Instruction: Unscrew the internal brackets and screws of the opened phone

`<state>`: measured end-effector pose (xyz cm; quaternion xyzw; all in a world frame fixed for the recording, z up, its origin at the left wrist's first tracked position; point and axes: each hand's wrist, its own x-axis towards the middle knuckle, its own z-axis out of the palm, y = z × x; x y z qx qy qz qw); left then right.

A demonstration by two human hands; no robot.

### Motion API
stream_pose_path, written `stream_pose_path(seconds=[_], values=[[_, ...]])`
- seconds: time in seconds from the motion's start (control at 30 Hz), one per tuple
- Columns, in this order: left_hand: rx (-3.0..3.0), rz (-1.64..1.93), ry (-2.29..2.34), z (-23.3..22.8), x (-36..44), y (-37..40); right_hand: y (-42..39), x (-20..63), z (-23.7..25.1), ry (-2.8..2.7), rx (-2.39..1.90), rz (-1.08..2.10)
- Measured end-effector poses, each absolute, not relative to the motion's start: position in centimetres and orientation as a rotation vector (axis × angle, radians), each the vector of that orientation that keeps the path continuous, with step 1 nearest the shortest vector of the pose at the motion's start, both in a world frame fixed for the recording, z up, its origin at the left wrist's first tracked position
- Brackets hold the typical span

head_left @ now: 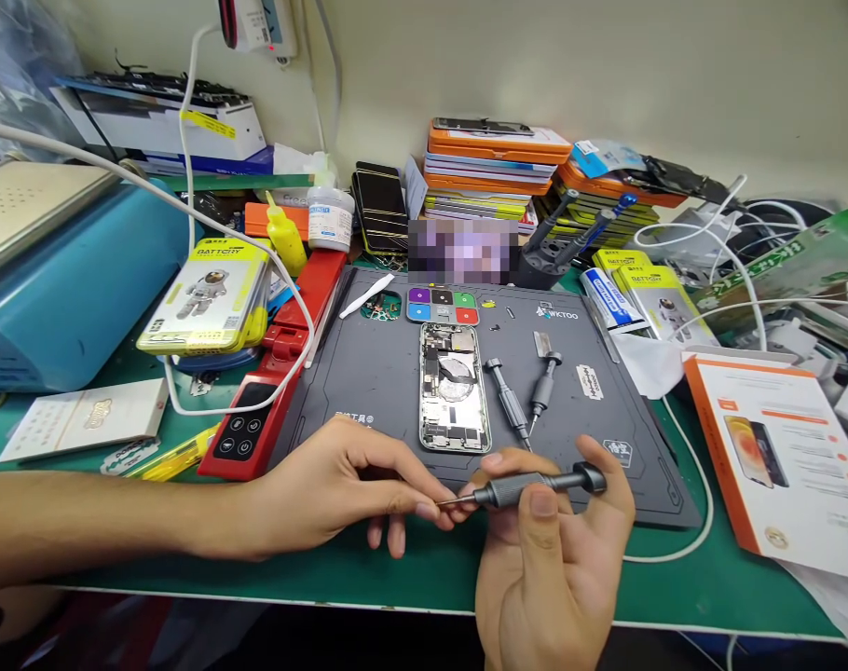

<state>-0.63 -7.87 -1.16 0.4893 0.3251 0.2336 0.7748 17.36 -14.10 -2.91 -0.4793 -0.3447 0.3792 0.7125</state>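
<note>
My right hand (546, 559) grips a grey metal screwdriver (536, 486), held level with its thin tip pointing left. My left hand (347, 489) pinches at that tip with thumb and forefinger, just above the near edge of the dark work mat (368, 373). An opened phone (453, 387) with its insides showing lies flat on the mat just beyond both hands. Two more screwdrivers (509, 403) (544, 382) lie to the right of the phone. A small tray with coloured squares (442, 306) sits behind the phone.
A red tool (277, 373) and yellow battery boxes (207, 294) lie left of the mat beside a blue machine (67, 280). An orange-edged box (780, 457) lies at right. White cables (704, 485) loop around. Stacked cases (494, 168) line the back wall.
</note>
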Motion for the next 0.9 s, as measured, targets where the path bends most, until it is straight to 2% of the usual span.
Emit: stream_pose_path(seconds=[0.27,0.43,0.53,0.7,0.8,0.9], values=[[1.070,0.455,0.654,-1.5,-1.1,-7.9,-13.8,17.7,-2.5,-0.625,-1.018,0.998],[1.341,0.459,0.561,-1.7,-1.2,-7.9,-13.5,18.3,-2.1,-0.426,-0.979,0.841],[1.601,0.468,0.488,-1.6,-1.1,-7.7,-13.2,18.5,-1.3,-0.609,-1.073,0.650],[1.819,0.441,0.416,-1.5,-1.0,-7.7,-11.2,19.1,-0.6,-1.124,-1.207,0.146],[1.885,0.461,0.385,-1.5,-1.0,-7.8,-10.2,19.3,-1.3,-1.423,-1.193,0.162],[1.940,0.479,0.372,-1.7,-1.0,-7.8,-10.1,19.2,-2.2,-1.485,-1.182,0.201]])
